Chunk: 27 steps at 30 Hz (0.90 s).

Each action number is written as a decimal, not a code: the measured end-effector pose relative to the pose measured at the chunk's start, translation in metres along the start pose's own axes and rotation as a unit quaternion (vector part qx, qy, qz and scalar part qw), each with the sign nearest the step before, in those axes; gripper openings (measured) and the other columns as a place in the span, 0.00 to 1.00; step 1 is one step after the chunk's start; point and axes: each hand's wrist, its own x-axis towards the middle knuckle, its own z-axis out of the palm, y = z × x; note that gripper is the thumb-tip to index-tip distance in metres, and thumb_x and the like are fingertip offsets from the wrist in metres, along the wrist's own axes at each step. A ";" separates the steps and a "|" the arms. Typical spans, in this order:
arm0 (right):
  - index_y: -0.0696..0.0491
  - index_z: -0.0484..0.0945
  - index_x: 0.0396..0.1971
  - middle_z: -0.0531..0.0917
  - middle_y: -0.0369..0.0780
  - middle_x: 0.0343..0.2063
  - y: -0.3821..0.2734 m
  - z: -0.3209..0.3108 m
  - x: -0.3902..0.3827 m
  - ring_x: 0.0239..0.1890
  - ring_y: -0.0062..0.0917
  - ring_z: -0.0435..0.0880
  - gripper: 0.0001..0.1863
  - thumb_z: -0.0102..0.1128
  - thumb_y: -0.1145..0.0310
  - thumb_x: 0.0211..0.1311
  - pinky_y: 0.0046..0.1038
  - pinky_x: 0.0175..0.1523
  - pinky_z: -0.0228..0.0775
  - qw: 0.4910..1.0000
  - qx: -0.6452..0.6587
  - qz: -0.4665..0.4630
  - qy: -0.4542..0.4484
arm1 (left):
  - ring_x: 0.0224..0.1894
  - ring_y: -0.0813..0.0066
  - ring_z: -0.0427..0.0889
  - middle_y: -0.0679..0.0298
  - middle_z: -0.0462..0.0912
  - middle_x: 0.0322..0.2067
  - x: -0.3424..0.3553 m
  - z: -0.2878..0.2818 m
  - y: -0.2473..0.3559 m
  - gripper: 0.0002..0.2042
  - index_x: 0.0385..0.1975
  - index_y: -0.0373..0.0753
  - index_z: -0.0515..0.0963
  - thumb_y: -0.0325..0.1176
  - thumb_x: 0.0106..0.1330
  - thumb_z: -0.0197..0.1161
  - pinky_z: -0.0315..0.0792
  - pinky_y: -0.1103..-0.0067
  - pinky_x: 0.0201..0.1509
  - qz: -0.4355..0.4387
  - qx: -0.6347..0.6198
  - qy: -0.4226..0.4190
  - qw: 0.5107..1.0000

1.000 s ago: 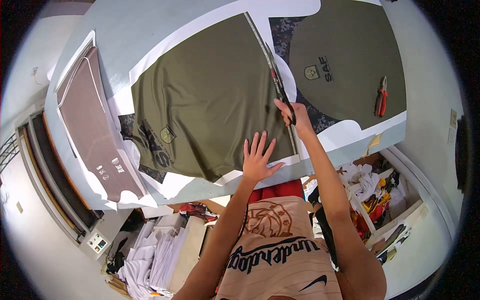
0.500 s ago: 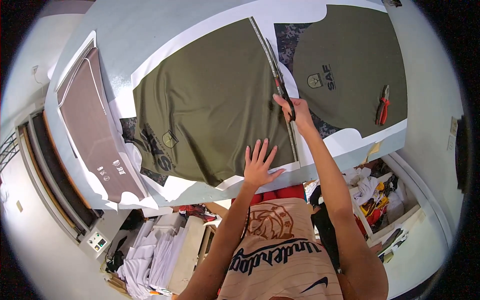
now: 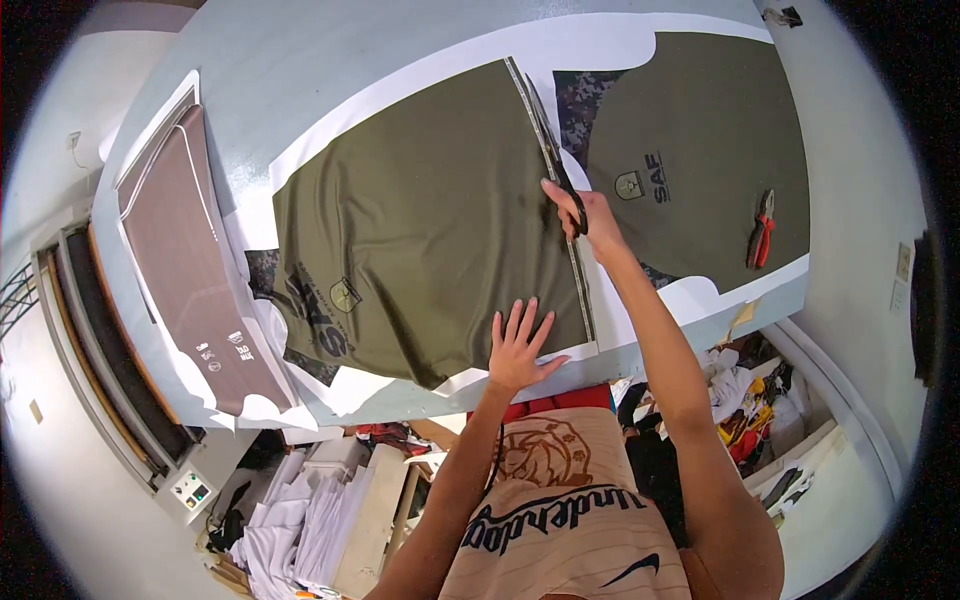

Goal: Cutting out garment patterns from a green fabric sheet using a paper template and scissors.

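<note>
I see my left hand [image 3: 518,348] pressed flat, fingers spread, on the near edge of an olive-green printed fabric panel [image 3: 420,220] lying on white backing paper [image 3: 610,50] across the pale grey worktop [image 3: 300,60]. My right hand [image 3: 585,215] grips black-handled scissors [image 3: 560,165] along a long straight grey ruler [image 3: 560,200] at the panel's right edge. A second olive panel [image 3: 720,140] lies beyond, with red-handled pliers [image 3: 762,230] resting on it. A brown panel [image 3: 190,260] sits far left.
</note>
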 end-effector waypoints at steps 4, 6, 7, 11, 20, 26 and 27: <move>0.47 0.71 0.13 0.72 0.31 0.12 -0.014 0.000 0.003 0.14 0.18 0.71 0.31 0.75 0.39 0.58 0.24 0.25 0.63 1.000 0.022 0.016 -0.008 | 0.78 0.48 0.58 0.53 0.61 0.77 -0.002 0.001 0.000 0.42 0.71 0.51 0.73 0.67 0.58 0.70 0.45 0.45 0.78 0.002 0.002 0.002 1.000; 0.46 0.69 0.13 0.71 0.31 0.13 -0.014 0.000 0.005 0.14 0.17 0.71 0.32 0.76 0.39 0.56 0.24 0.25 0.63 0.999 0.032 0.020 -0.005 | 0.78 0.48 0.58 0.53 0.61 0.77 -0.002 0.001 0.003 0.42 0.71 0.51 0.73 0.67 0.58 0.69 0.45 0.46 0.78 0.000 -0.002 0.001 1.000; 0.45 0.67 0.13 0.71 0.30 0.13 -0.013 -0.001 0.008 0.14 0.17 0.70 0.32 0.78 0.40 0.55 0.24 0.24 0.63 0.999 0.042 0.024 -0.003 | 0.78 0.48 0.58 0.53 0.61 0.77 -0.001 0.002 0.004 0.42 0.71 0.51 0.73 0.67 0.59 0.69 0.45 0.46 0.79 -0.001 -0.005 -0.001 1.000; 0.45 0.67 0.13 0.71 0.30 0.13 -0.019 0.004 0.024 0.14 0.17 0.70 0.32 0.79 0.40 0.54 0.25 0.25 0.63 0.998 0.063 0.021 -0.006 | 0.79 0.48 0.58 0.52 0.61 0.77 0.003 0.000 0.000 0.42 0.71 0.51 0.73 0.68 0.59 0.68 0.46 0.45 0.78 0.002 0.004 0.002 1.000; 0.45 0.71 0.18 0.72 0.28 0.16 -0.026 0.007 0.037 0.17 0.16 0.70 0.29 0.73 0.37 0.59 0.23 0.26 0.61 1.000 0.025 -0.006 -0.016 | 0.78 0.50 0.59 0.55 0.62 0.77 0.004 -0.003 0.001 0.42 0.72 0.53 0.72 0.66 0.58 0.69 0.51 0.45 0.77 -0.005 -0.004 0.014 1.000; 0.42 0.70 0.17 0.71 0.28 0.17 -0.066 0.005 0.065 0.18 0.16 0.70 0.29 0.72 0.36 0.59 0.23 0.29 0.63 1.000 0.006 0.002 -0.019 | 0.79 0.48 0.56 0.52 0.61 0.77 0.009 -0.001 -0.002 0.41 0.70 0.50 0.74 0.68 0.59 0.68 0.48 0.43 0.77 0.012 -0.002 0.016 1.000; 0.42 0.70 0.17 0.71 0.28 0.17 -0.063 0.006 0.066 0.18 0.16 0.70 0.29 0.72 0.36 0.59 0.23 0.29 0.63 1.000 0.007 -0.001 -0.019 | 0.79 0.48 0.56 0.52 0.61 0.77 0.009 -0.001 -0.001 0.42 0.70 0.51 0.73 0.68 0.60 0.68 0.48 0.43 0.77 0.009 0.000 0.012 1.000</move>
